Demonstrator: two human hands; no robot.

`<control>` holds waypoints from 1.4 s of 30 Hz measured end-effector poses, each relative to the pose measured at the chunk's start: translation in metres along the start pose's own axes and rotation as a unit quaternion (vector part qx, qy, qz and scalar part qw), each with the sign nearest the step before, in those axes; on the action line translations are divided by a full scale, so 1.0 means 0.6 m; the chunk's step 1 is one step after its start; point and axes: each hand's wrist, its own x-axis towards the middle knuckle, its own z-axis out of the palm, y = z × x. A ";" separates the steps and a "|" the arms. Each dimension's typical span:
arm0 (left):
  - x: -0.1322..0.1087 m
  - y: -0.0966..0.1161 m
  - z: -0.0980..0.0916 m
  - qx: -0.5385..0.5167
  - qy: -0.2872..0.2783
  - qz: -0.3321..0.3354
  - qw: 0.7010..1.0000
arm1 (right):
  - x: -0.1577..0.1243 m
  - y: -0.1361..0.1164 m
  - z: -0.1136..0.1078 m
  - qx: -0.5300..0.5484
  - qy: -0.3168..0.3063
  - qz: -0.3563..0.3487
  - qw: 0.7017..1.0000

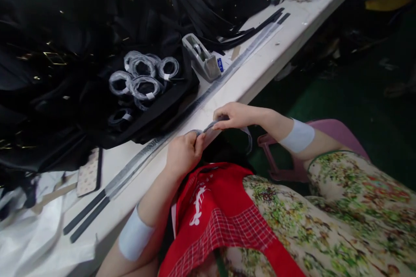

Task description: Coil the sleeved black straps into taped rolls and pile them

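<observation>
My left hand (pixel 184 152) is closed in a fist at the front edge of the table, thumb pressed on a dark strap (pixel 209 126) wrapped in thin see-through film. A short way to the right, my right hand (pixel 234 115) pinches the same strap between thumb and fingers. The piece between them is slightly bent, and a loose film tail (pixel 248 138) hangs below my right hand. Beyond both hands, long film-wrapped straps (pixel 143 156) lie along the table, their bare dark ends pointing to the lower left.
Several film-wrapped coils (pixel 143 67) rest on a pile of black bags (pixel 81 21). A grey tape dispenser (pixel 203 58) stands on the white table (pixel 260 60). A phone in a patterned case (pixel 89 172) lies at left, and a pink chair (pixel 334 134) is at right.
</observation>
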 end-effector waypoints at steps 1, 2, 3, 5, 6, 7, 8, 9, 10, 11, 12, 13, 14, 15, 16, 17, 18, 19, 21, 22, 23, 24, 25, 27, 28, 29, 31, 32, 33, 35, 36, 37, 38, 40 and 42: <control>0.001 0.006 -0.001 -0.040 -0.026 -0.028 0.998 | 0.003 0.001 0.001 -0.063 0.038 -0.019 0.997; 0.002 0.011 -0.003 -0.101 -0.057 -0.062 0.991 | 0.006 0.002 0.005 -0.106 0.063 -0.039 0.992; 0.003 0.015 -0.005 -0.180 -0.090 -0.100 0.975 | 0.009 0.002 0.011 -0.128 0.074 -0.058 0.987; 0.005 0.022 -0.009 -0.346 -0.145 -0.165 0.912 | 0.013 0.003 0.030 -0.132 0.076 -0.088 0.984; 0.005 0.024 -0.011 -0.417 -0.162 -0.182 0.876 | 0.015 0.005 0.040 -0.124 0.081 -0.095 0.984; 0.006 0.026 -0.014 -0.475 -0.171 -0.185 0.843 | 0.017 0.007 0.050 -0.112 0.095 -0.093 0.985; 0.006 0.029 -0.017 -0.522 -0.170 -0.178 0.817 | 0.019 0.011 0.060 -0.097 0.115 -0.084 0.985; 0.007 0.031 -0.020 -0.560 -0.164 -0.165 0.795 | 0.021 0.017 0.068 -0.078 0.137 -0.071 0.985; 0.008 0.032 -0.024 -0.592 -0.158 -0.152 0.775 | 0.023 0.024 0.075 -0.055 0.159 -0.057 0.984; 0.009 0.034 -0.028 -0.620 -0.154 -0.142 0.756 | 0.025 0.031 0.081 -0.030 0.176 -0.044 0.983; 0.011 0.035 -0.033 -0.644 -0.148 -0.137 0.738 | 0.026 0.038 0.087 -0.005 0.187 -0.030 0.982; 0.014 0.035 -0.038 -0.665 -0.137 -0.136 0.721 | 0.027 0.044 0.093 0.017 0.191 -0.017 0.981; 0.017 0.034 -0.044 -0.683 -0.120 -0.134 0.708 | 0.026 0.048 0.100 0.035 0.186 -0.007 0.982; 0.022 0.032 -0.049 -0.697 -0.096 -0.129 0.699 | 0.025 0.049 0.109 0.051 0.174 0.001 0.983; 0.027 0.028 -0.054 -0.706 -0.064 -0.118 0.696 | 0.021 0.046 0.120 0.065 0.155 0.004 0.986; 0.032 0.023 -0.057 -0.705 -0.026 -0.102 0.701 | 0.017 0.038 0.133 0.080 0.124 0.002 0.989; 0.036 0.016 -0.058 -0.695 0.012 -0.085 0.714 | 0.011 0.027 0.146 0.101 0.079 -0.005 0.992; 0.040 0.009 -0.057 -0.673 0.050 -0.070 0.735 | 0.004 0.012 0.159 0.128 0.025 -0.014 0.991; 0.044 -0.007 -0.047 -0.576 0.136 -0.045 0.805 | -0.012 -0.022 0.177 0.203 -0.114 -0.037 0.972; 0.044 -0.016 -0.039 -0.498 0.180 -0.035 0.848 | -0.021 -0.039 0.179 0.247 -0.178 -0.050 0.951; 0.042 -0.024 -0.030 -0.403 0.212 -0.024 0.890 | -0.029 -0.054 0.176 0.286 -0.226 -0.065 0.929; 0.038 -0.031 -0.020 -0.303 0.224 -0.011 0.926 | -0.036 -0.066 0.168 0.321 -0.253 -0.074 0.910; 0.033 -0.036 -0.011 -0.209 0.215 0.004 0.954 | -0.041 -0.074 0.154 0.350 -0.258 -0.079 0.897; 0.020 -0.041 0.004 -0.076 0.148 0.037 0.985 | -0.044 -0.078 0.118 0.401 -0.189 -0.082 0.892; 0.012 -0.039 0.007 -0.043 0.111 0.047 0.992 | -0.041 -0.073 0.097 0.420 -0.124 -0.079 0.896; 0.005 -0.035 0.008 -0.029 0.081 0.049 0.995 | -0.036 -0.064 0.078 0.422 -0.051 -0.070 0.903; -0.006 -0.021 0.004 -0.067 0.037 0.021 0.997 | -0.024 -0.039 0.050 0.348 0.103 -0.037 0.931; -0.009 -0.013 0.000 -0.121 0.012 -0.008 0.993 | -0.019 -0.026 0.042 0.274 0.168 -0.019 0.947; -0.012 -0.005 -0.005 -0.194 -0.019 -0.045 0.980 | -0.015 -0.016 0.039 0.190 0.214 -0.007 0.958; -0.014 0.009 -0.013 -0.363 -0.080 -0.120 0.921 | -0.010 -0.004 0.050 0.074 0.227 -0.017 0.971; -0.014 0.014 -0.016 -0.442 -0.099 -0.151 0.879 | -0.009 -0.002 0.062 0.057 0.199 -0.030 0.978; -0.013 0.018 -0.019 -0.510 -0.111 -0.173 0.835 | -0.009 -0.003 0.078 0.064 0.152 -0.040 0.986; -0.010 0.019 -0.021 -0.568 -0.112 -0.185 0.794 | -0.010 -0.006 0.097 0.081 0.102 -0.042 0.991; -0.001 0.017 -0.023 -0.653 -0.091 -0.187 0.729 | -0.011 -0.016 0.138 0.113 0.037 -0.021 0.993; 0.010 0.009 -0.024 -0.692 -0.047 -0.171 0.700 | -0.013 -0.030 0.176 0.135 -0.024 0.017 0.990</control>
